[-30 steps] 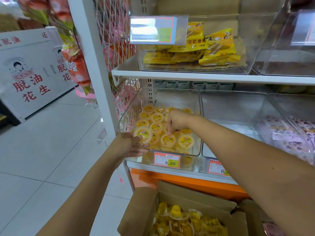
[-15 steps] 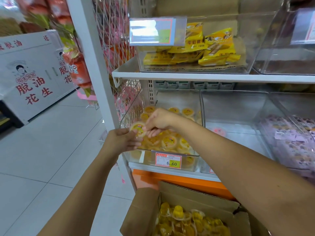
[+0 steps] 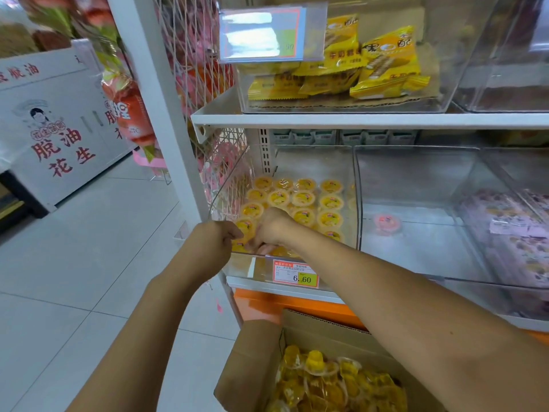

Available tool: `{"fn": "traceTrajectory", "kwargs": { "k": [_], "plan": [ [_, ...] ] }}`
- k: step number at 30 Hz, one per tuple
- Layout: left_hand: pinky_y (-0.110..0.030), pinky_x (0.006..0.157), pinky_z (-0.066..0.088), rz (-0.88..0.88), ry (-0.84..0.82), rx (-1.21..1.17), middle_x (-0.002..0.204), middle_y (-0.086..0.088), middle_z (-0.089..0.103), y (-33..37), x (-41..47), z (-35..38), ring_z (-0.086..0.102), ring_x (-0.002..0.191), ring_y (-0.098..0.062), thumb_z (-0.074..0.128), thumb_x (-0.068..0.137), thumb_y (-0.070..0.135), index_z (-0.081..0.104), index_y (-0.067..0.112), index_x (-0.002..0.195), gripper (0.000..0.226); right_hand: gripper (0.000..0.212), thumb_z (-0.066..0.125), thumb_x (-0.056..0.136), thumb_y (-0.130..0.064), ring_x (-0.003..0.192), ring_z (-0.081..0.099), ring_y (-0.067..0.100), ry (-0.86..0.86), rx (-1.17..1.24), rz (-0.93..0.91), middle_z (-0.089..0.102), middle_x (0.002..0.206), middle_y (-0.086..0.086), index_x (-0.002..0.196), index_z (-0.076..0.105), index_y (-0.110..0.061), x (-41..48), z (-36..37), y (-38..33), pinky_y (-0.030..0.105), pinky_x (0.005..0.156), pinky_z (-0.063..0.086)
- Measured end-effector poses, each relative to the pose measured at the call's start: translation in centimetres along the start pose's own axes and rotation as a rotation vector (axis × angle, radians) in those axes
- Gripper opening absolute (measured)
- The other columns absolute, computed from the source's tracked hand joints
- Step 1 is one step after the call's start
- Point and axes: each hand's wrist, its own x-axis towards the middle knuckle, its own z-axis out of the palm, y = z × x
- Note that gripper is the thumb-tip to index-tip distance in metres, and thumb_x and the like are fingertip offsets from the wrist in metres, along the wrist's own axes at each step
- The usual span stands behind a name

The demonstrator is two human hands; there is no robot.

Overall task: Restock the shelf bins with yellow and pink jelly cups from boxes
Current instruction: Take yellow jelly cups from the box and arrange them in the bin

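While reaching into bin (image 3: 249, 267) of yellow jelly cups (image 3: 330, 202): left hand (image 3: 212, 243) curled at front corner, right hand (image 3: 274, 227) fingers down among cups; grips unclear.

I cannot see the fingers of the left grip (image 3: 215, 243): they curl away behind its back, at the corner of the bin (image 3: 249, 267). The right grip (image 3: 271, 228) sinks its fingertips among the cups (image 3: 330, 219), smeared behind the clear front wall. Whether either holds a cup I cannot tell. The box (image 3: 252, 367) is cut off by the bottom edge. Glare washes out the upper tag (image 3: 261, 37) except for "90". On the lower tag (image 3: 295, 271) the small print is too fine to read. The pink cup (image 3: 387, 223) is a blur, and the purple packs (image 3: 511, 233) run off the right edge.
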Motion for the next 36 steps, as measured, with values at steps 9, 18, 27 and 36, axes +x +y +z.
{"fn": "traceTrajectory", "kwargs": {
  "k": [9, 18, 27, 36],
  "plan": [
    [-0.027, 0.086, 0.040, 0.061, -0.250, -0.007, 0.115, -0.008, 0.066, 0.7, -0.2, 1.9, 0.058, 0.106, -0.023, 0.032, 0.100, 0.042, 0.067, 0.014, 0.110, 0.045, 0.042, 0.085, 0.065, -0.035, 0.072, 0.054, 0.018, -0.082, -0.797, -0.243, 0.066, 0.088, 0.006, 0.093, 0.063, -0.012, -3.5, -7.3, 1.9, 0.026, 0.054, 0.038],
    [-0.028, 0.077, 0.040, 0.048, -0.234, 0.096, 0.105, -0.016, 0.066, 0.4, 0.3, 2.3, 0.060, 0.097, -0.027, 0.027, 0.099, 0.049, 0.065, 0.007, 0.110, 0.058, 0.037, 0.081, 0.071, -0.030, 0.082, 0.051, 0.021, -0.048, -0.848, -0.276, 0.059, 0.091, 0.006, 0.093, 0.057, -0.012, -2.6, -6.4, 3.7, 0.028, 0.055, 0.033],
    [-0.023, 0.064, 0.042, 0.264, 0.223, -0.202, 0.075, 0.001, 0.060, 2.5, -2.4, 1.4, 0.053, 0.069, -0.008, 0.054, 0.094, 0.034, 0.060, 0.009, 0.071, 0.034, 0.029, 0.070, 0.081, -0.035, 0.074, 0.057, 0.024, 0.287, -0.605, -0.431, 0.061, 0.076, 0.007, 0.072, 0.054, -0.012, -8.0, -5.9, 3.1, 0.036, 0.067, 0.047],
    [-0.032, 0.069, 0.049, 0.233, -0.665, 0.040, 0.075, 0.002, 0.062, 1.4, -8.0, 13.6, 0.058, 0.073, -0.015, 0.049, 0.082, 0.063, 0.062, 0.019, 0.080, 0.046, 0.028, 0.065, 0.080, -0.050, 0.085, 0.054, 0.014, -0.002, -0.663, -0.191, 0.056, 0.081, -0.012, 0.091, 0.053, -0.027, -19.4, -0.8, 14.2, 0.030, 0.067, 0.042]
  ]
}}
